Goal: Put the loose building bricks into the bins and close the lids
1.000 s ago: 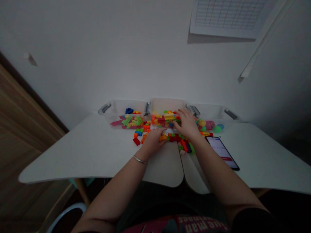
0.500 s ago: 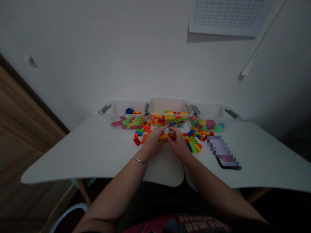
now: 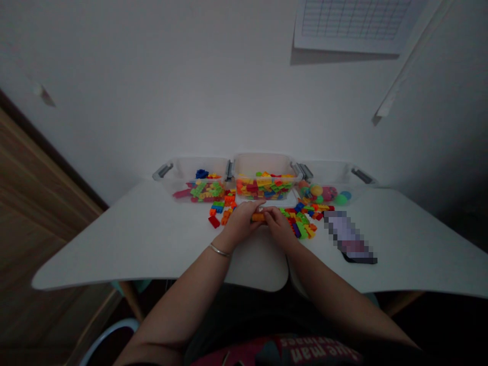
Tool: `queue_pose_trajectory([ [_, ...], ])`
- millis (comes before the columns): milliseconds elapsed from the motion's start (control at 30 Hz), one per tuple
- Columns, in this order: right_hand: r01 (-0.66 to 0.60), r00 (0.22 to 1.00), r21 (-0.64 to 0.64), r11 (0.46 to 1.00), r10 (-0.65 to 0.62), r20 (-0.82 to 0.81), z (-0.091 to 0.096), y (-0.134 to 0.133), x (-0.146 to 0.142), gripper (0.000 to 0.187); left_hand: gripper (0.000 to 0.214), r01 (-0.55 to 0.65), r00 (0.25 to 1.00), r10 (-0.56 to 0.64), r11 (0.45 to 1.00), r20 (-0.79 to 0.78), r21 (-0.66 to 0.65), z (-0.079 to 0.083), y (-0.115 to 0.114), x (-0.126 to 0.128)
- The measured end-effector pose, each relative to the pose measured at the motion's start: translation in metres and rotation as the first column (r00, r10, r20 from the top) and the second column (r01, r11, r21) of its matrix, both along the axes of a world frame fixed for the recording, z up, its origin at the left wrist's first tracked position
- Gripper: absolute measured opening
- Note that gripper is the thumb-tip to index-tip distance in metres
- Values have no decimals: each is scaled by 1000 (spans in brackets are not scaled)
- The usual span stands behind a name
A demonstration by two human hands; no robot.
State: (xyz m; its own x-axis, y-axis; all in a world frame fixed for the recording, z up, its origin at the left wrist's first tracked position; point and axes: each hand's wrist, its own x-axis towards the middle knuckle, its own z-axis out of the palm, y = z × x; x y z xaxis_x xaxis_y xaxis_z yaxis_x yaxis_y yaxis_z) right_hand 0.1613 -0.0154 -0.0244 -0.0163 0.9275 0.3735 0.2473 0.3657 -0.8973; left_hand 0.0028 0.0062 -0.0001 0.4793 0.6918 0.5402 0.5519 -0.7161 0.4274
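Observation:
My left hand and my right hand meet over the white table, fingers closed on a small orange brick piece held between them. A silver bangle circles my left wrist. Loose coloured bricks lie just right of my right hand, and a smaller scatter lies left of my left hand. Behind my hands stand three clear tubs: the left tub, the middle tub full of bricks, and the right tub holding coloured balls.
A phone, its screen blurred out, lies on the table to the right of the bricks. A white wall rises behind the tubs, with a gridded sheet high up. A wooden panel stands at the left.
My right hand came back from the middle tub to the table and joined my left hand on the orange piece. Both hands have since settled slightly lower on it.

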Motion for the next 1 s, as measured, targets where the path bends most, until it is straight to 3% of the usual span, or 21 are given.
queue_pose_trajectory([
  [333, 16, 997, -2, 1000, -16, -71, 4, 4, 3, 22, 48, -108, 994, 109, 994, -28, 23, 4, -1, -1],
  [500, 84, 990, -7, 996, -85, -110, 19, 6, 11, 22, 43, -137, 991, 137, 991, 7, -8, 8, -3, -3],
  [600, 207, 978, 120, 971, -204, -40, 43, 13, 23, 22, 42, -137, 991, 137, 991, 10, -14, 10, -4, -5],
  [700, 288, 939, 407, 867, -340, 60, 71, 24, 35, 17, 41, -130, 991, 130, 991, 13, -16, 11, -4, -7],
  [800, 340, 881, 512, 789, -458, 120, 92, 40, 44, 16, 40, -141, 990, 141, 990, 23, -13, 10, -3, -9],
  [900, 335, 859, 537, 774, -485, 163, 98, 56, 46, 19, 39, -164, 986, 164, 987, 29, -4, 8, -2, -11],
  [1000, 262, 846, 525, 809, -454, 278, 94, 65, 45, 23, 40, -216, 976, 216, 976, 19, 0, 8, -2, -12],
])
